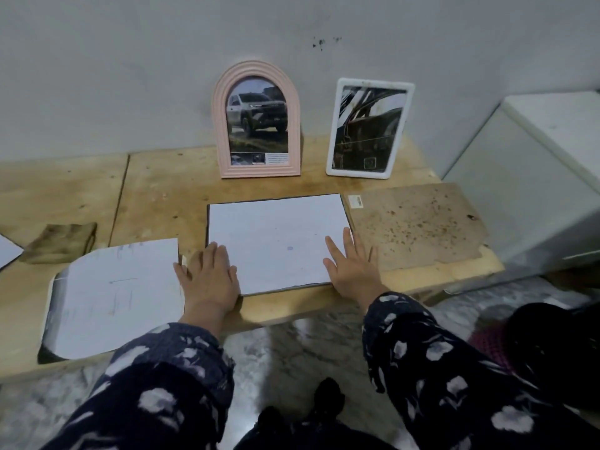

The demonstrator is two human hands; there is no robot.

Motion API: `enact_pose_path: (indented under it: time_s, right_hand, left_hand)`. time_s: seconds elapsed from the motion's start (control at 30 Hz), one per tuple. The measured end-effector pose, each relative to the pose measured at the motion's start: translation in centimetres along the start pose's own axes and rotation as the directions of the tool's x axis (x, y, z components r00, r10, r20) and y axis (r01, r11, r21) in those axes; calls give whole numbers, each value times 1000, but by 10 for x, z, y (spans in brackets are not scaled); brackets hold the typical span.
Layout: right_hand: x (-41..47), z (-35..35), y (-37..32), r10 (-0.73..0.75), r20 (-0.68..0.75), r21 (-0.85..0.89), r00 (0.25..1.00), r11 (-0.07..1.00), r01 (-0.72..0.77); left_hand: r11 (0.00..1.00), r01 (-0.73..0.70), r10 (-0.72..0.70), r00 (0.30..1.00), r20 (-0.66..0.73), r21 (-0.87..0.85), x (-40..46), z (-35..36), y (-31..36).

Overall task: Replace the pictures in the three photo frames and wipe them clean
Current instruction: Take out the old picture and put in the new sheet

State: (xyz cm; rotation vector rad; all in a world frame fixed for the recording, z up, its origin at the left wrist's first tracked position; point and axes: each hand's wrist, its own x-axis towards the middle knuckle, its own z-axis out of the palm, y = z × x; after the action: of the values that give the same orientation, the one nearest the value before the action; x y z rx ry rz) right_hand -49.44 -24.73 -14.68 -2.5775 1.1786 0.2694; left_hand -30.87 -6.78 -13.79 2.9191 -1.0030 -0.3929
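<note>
Hands flat on white sheet (pixel 276 241) edges (left (pixel 207 274), right (pixel 352 266)).

bare tabletop (pixel 156 190) left, pink frame (pixel 258 120), white frame (pixel 368 128) blocking rear

Wooden table (pixel 156 190) against grey wall (pixel 130 76); white cabinet (pixel 535 177) at right; marbled floor (pixel 292 352) below.
</note>
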Motion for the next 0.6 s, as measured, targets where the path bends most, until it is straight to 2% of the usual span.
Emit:
enact_pose_path:
  time_s: [0.13,0.3,0.47,0.6]
  right_hand:
    - [-15,4,11,-10,-20,-1,1000,1000,10]
    - [-11,-12,35,35,-51,115,998,993,-29]
    - [-1,-43,88,119,-44,139,992,984,-112]
    - [9,-73,160,192,-31,174,981,967,-184]
  left_hand:
    - [999,15,-15,1000,-10,40,-5,-4,11]
    - [997,-16,19,999,-46,76,-1,-15,51]
    - [994,-109,109,992,-70,4,9,-20,123]
    - [981,-192,191,978,-85,-4,9,-15,200]
